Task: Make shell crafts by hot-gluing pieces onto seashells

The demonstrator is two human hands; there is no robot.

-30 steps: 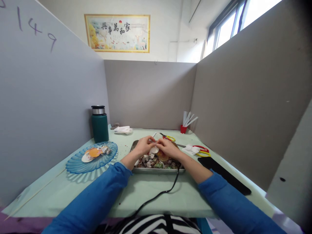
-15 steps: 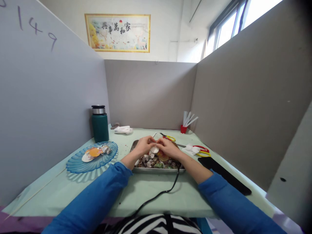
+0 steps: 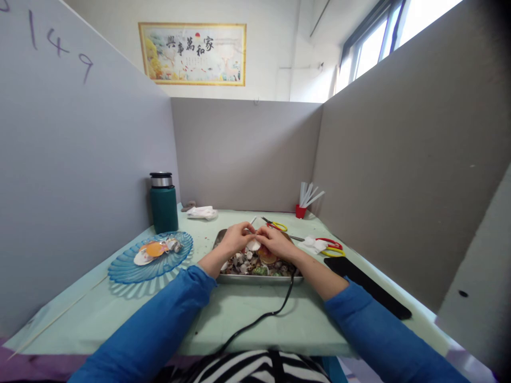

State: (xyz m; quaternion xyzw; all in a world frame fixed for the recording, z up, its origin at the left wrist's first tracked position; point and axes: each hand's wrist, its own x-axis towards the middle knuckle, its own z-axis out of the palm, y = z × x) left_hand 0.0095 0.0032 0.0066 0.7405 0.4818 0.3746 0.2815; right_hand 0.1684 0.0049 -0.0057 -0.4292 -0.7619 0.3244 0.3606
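Note:
Both hands meet over a metal tray (image 3: 259, 279) heaped with small shells (image 3: 243, 261). My left hand (image 3: 238, 236) and my right hand (image 3: 275, 242) are closed, fingertips pinched together. A white seashell (image 3: 254, 245) shows right under the fingertips, pinched between the two hands; its upper edge is hidden by the fingers. Just below my right hand, an orange-brown scallop shell (image 3: 267, 256) lies among the small shells. A green piece (image 3: 261, 271) sits near the tray's front edge.
At left, a blue fluted plate (image 3: 123, 271) bears several shells, beside a green bottle (image 3: 163, 207). At right are scissors (image 3: 333, 247), crumpled tissue (image 3: 313, 244), a black slab (image 3: 367, 287) and a red cup (image 3: 301, 211) of glue sticks. A black cord (image 3: 259, 319) crosses the table front.
The white seashell has shifted very slightly to the right at the fingertips. Both hands stay almost still over the tray.

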